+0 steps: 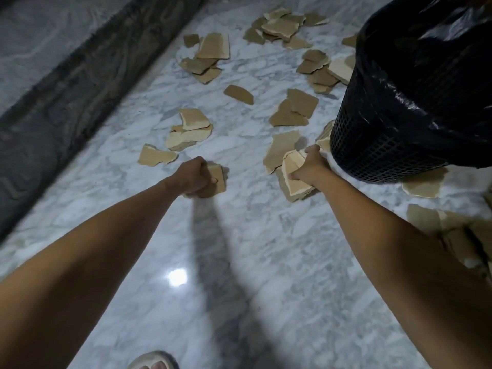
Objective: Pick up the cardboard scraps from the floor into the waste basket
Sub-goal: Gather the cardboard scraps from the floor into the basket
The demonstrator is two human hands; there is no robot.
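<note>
Torn brown cardboard scraps (190,130) lie scattered over the white marble floor, in small heaps ahead and to the right. My left hand (195,179) is closed around a small cardboard piece (217,178) low over the floor. My right hand (310,165) grips a stack of cardboard scraps (292,171) just left of the basket's base. The waste basket (378,134) is black mesh plastic with a black bag liner (436,62), standing at the upper right. Its inside is too dark to see.
A dark grey stone strip (80,83) runs diagonally along the left. More scraps lie beside the basket's base (423,185) and at the right edge (452,230). My sandalled foot (154,362) shows at the bottom. A ceiling light glares on the floor (177,277).
</note>
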